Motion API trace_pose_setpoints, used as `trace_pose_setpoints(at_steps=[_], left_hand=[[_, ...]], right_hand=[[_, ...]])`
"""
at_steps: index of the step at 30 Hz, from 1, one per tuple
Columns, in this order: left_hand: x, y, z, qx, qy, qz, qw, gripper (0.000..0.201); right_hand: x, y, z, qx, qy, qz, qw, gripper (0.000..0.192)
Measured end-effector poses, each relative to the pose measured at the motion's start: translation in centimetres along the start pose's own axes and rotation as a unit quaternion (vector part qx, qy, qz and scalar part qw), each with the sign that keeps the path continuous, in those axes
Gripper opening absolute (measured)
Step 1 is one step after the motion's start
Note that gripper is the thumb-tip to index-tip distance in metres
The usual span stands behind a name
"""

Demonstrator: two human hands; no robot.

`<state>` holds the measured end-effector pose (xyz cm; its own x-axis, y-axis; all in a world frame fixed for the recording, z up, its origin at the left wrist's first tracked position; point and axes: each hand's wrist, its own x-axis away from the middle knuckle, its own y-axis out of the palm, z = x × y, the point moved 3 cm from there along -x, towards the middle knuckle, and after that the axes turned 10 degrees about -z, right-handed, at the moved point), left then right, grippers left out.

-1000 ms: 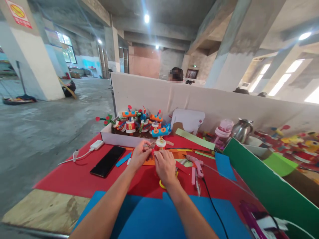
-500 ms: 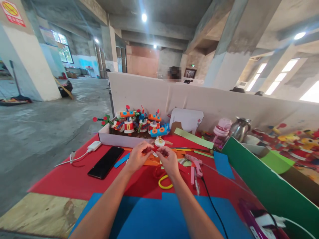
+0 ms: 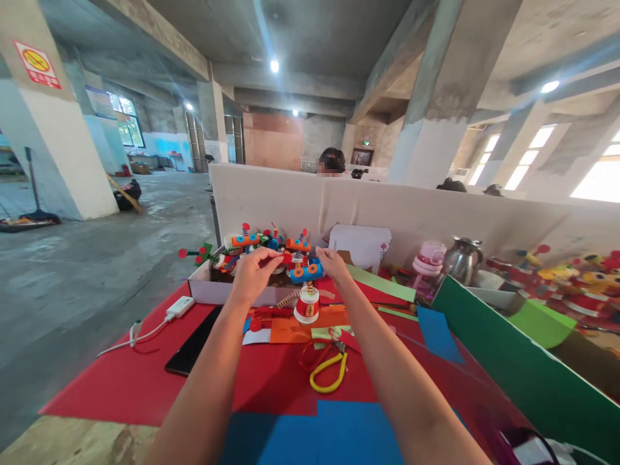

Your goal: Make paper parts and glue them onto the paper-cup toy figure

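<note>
Red between the fingertips: a small red piece [image 3: 287, 257] is pinched by the raised left hand [image 3: 254, 274] and right hand [image 3: 331, 261], just above the white box [image 3: 213, 292] of finished paper toys. Below them, a red-and-white paper cup toy [image 3: 307, 303] stands on orange paper [image 3: 300, 329], near yellow-handled scissors [image 3: 327, 369].

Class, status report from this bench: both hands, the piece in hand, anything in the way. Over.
Left hand and right hand raised, pinching a small red piece between them. Red-and-white paper-cup toy stands below. Yellow-handled scissors lie nearer, apart.
</note>
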<state>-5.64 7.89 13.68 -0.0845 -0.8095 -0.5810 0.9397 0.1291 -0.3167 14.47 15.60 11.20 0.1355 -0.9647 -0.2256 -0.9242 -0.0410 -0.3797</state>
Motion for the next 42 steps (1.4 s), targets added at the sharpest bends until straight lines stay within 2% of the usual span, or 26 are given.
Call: trace_pose_setpoints(at_steps=[2,4,6,10,14,21,28,35,42], left_hand=[[-0.9,0.2,0.1,0.019,-0.021,0.016,0.999,0.019],[-1.2,0.7,0.1,0.018,-0.023,0.016,0.999,0.020],[-1.3,1.2,0.1,0.008,-0.016,0.006,1.000,0.019],[-1.3,1.8,-0.1,0.013,-0.008,0.000,1.000,0.019],[-1.3,2.8,-0.5,0.055,-0.025,-0.028,0.998,0.021],[-1.2,4.6,-0.4,0.052,-0.035,-0.061,0.996,0.019],[-1.2,5.2,-0.9,0.039,-0.036,-0.065,0.997,0.017],[-1.2,5.0,-0.4,0.022,-0.027,-0.066,0.997,0.017],[-1.3,5.1,-0.6,0.001,-0.009,-0.073,0.997,0.015]], right_hand=[[-1.4,0.7,-0.1,-0.006,0.007,-0.045,0.999,0.028],[-1.8,1.3,-0.3,-0.012,0.003,-0.087,0.996,0.019],[-1.6,1.7,-0.6,-0.020,-0.008,-0.120,0.993,0.013],[-0.1,1.6,-0.7,-0.036,-0.036,-0.151,0.987,0.018],[2.2,0.9,-0.3,-0.051,-0.089,-0.123,0.987,0.024],[4.3,0.6,0.3,-0.059,-0.083,-0.055,0.993,0.027],[4.4,0.9,-0.3,-0.016,-0.087,-0.047,0.995,0.025],[4.2,1.4,-0.1,0.005,-0.074,-0.045,0.996,0.023],[4.5,1.4,-0.6,-0.003,-0.104,-0.080,0.991,0.024]])
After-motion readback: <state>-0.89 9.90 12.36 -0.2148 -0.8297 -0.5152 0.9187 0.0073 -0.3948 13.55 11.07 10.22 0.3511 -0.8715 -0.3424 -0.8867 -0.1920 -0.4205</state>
